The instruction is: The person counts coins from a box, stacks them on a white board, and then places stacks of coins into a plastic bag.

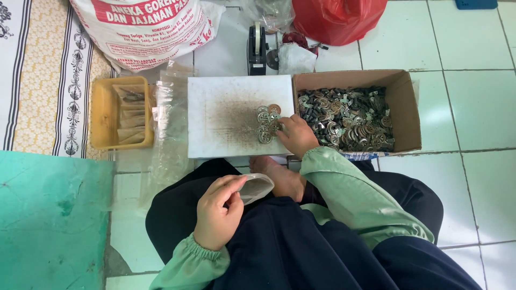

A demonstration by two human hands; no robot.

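Several metal discs (267, 123) under my right hand's (296, 135) pressed-together fingers could scatter off the white board (215, 115); my left hand (217, 212) pinches the small plastic bag (256, 187) barely open.

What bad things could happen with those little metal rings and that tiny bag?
1. The metal rings sit bunched near the white board's right edge under the right hand; a sweep might push some off onto the floor.
2. The left hand pinches the small clear bag by only one side of its mouth, so rings could miss it or it might slip.
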